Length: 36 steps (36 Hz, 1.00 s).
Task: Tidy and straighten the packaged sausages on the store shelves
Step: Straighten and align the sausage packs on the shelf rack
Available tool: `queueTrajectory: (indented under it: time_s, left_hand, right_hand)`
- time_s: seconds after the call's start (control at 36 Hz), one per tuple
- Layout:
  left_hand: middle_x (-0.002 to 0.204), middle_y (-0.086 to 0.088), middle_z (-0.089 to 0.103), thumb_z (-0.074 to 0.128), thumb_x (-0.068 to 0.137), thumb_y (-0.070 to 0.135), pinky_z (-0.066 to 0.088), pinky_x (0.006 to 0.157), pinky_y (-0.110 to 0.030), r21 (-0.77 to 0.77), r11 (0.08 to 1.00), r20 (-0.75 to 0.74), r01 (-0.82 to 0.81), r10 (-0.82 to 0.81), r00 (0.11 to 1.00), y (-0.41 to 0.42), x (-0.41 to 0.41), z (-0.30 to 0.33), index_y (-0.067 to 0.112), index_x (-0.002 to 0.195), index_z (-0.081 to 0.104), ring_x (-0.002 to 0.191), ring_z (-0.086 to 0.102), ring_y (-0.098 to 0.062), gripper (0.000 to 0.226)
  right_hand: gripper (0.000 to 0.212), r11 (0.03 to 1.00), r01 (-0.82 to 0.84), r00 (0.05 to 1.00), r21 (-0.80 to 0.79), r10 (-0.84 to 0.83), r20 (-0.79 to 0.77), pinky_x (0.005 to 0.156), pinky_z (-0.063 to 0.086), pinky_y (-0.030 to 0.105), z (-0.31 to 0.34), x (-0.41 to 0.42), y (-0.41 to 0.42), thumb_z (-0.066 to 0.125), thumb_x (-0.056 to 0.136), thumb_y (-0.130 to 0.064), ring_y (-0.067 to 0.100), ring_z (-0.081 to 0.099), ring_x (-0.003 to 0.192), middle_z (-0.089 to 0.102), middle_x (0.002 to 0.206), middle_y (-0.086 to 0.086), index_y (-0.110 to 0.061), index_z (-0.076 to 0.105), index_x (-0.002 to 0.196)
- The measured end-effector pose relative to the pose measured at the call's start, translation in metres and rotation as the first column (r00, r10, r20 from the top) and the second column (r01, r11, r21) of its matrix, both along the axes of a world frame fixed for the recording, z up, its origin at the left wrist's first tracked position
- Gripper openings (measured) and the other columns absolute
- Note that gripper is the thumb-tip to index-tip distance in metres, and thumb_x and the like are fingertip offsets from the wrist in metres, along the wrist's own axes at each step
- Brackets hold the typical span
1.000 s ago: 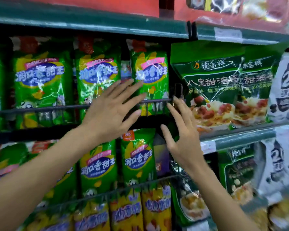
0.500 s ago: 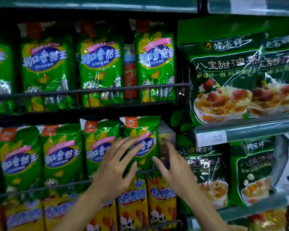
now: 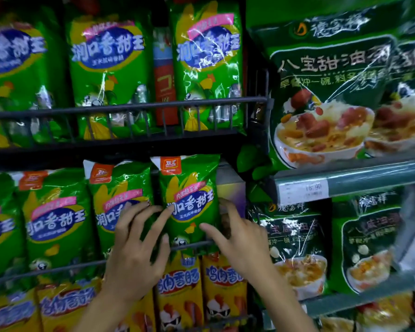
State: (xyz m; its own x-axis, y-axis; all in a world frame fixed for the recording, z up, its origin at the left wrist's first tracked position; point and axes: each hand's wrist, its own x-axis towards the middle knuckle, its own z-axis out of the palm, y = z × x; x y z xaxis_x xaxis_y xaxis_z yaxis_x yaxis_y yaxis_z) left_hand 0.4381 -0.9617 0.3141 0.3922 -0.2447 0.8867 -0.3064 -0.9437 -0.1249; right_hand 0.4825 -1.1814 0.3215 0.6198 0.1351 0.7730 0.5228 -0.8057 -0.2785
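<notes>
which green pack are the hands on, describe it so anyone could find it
Find the black wire rack left of the soup bags. On its middle tier, take the rightmost green pack, beside a purple box. Both hands, left and right, flank it.

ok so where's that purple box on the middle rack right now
In the head view the purple box stands at the right end of the middle wire rack, just right of the last green sausage pack, with the right hand in front of its lower part.
</notes>
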Motion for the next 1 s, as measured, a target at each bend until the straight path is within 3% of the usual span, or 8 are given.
queueTrajectory:
  time_s: [0.08,0.19,0.28,0.42,0.53,0.78,0.89,1.0]
  left_hand:
    - [0.130,-0.008,0.061,0.060,0.092,0.024,0.025,0.120,-0.056,0.010,1.000,-0.003,0.009,-0.009,1.000,-0.001,0.000,0.001,0.011,0.144,0.053,0.133,0.041,-0.035,0.053]
    - [0.150,0.001,0.051,0.054,0.096,0.033,0.018,0.123,-0.057,0.053,0.996,-0.084,0.075,-0.070,0.994,-0.002,-0.001,0.005,0.016,0.149,0.048,0.147,0.032,-0.032,0.056]
    - [0.160,0.002,0.038,0.051,0.096,0.038,0.013,0.125,-0.056,0.094,0.992,-0.150,0.083,-0.068,0.986,-0.003,-0.003,0.007,0.020,0.153,0.041,0.153,0.022,-0.031,0.061]
    - [0.153,0.004,0.049,0.043,0.099,0.047,0.007,0.125,-0.057,0.165,0.985,-0.254,0.051,-0.007,0.967,-0.002,-0.007,0.010,0.025,0.158,0.030,0.154,0.021,-0.022,0.065]
    - [0.131,0.010,0.067,0.034,0.102,0.052,0.002,0.125,-0.055,0.234,0.972,-0.320,0.018,0.059,0.946,0.000,-0.009,0.010,0.024,0.161,0.020,0.152,0.023,-0.014,0.066]
    - [0.149,0.010,0.046,0.029,0.103,0.058,0.006,0.122,-0.060,0.288,0.958,-0.356,-0.007,0.114,0.928,-0.002,-0.012,0.015,0.029,0.161,0.013,0.156,0.013,-0.017,0.067]
    - [0.146,0.009,0.053,0.031,0.103,0.059,0.005,0.122,-0.059,0.285,0.958,-0.354,-0.010,0.115,0.928,-0.001,-0.013,0.014,0.029,0.161,0.013,0.153,0.023,-0.019,0.068]
    - [0.133,0.013,0.065,0.037,0.101,0.059,0.004,0.123,-0.060,0.284,0.959,-0.349,0.016,0.087,0.933,0.000,-0.014,0.012,0.030,0.161,0.016,0.143,0.042,-0.016,0.070]
  right_hand:
    - [0.057,0.999,-0.001,1.000,0.051,0.002,-0.014,0.042,0.023,0.021,0.001,-0.001,0.000,0.036,0.094,-0.071,0.009,0.055,0.045,0.049,0.052,-0.013,-0.025,0.048,0.126]
    - [0.059,0.999,-0.021,0.997,0.041,0.024,-0.072,0.051,0.046,0.029,-0.007,0.002,0.000,0.026,0.101,-0.066,0.010,0.065,0.066,0.067,0.078,-0.013,-0.028,0.030,0.145]
    - [0.053,0.993,-0.037,0.998,0.112,0.042,-0.040,0.054,0.043,0.026,-0.008,-0.003,0.004,0.032,0.106,-0.053,0.012,0.064,0.069,0.068,0.088,-0.010,-0.023,0.029,0.149]
    - [0.058,0.988,0.009,0.993,0.153,0.009,-0.115,0.093,0.052,0.037,-0.007,-0.012,0.010,0.025,0.108,-0.047,0.023,0.059,0.118,0.055,0.143,0.003,-0.023,0.017,0.160]
    - [0.060,0.993,0.053,0.988,0.104,-0.037,-0.149,0.093,0.050,0.038,-0.008,-0.014,0.012,0.019,0.107,-0.048,0.027,0.060,0.115,0.058,0.137,0.008,-0.020,0.021,0.159]
    - [0.057,0.985,0.040,0.989,0.168,-0.014,-0.150,0.104,0.044,0.034,-0.021,-0.021,0.002,0.026,0.108,-0.049,0.022,0.051,0.127,0.050,0.142,0.003,-0.033,0.007,0.159]
    - [0.060,0.969,0.006,0.995,0.248,0.019,-0.100,0.110,0.042,0.041,-0.023,-0.020,0.007,0.034,0.108,-0.041,0.019,0.041,0.139,0.033,0.157,-0.001,-0.039,0.002,0.159]
    - [0.054,0.966,0.041,0.997,0.256,-0.021,-0.080,0.118,0.029,0.034,-0.031,-0.019,0.009,0.032,0.109,-0.037,0.012,0.034,0.142,0.038,0.156,-0.008,-0.042,0.011,0.159]
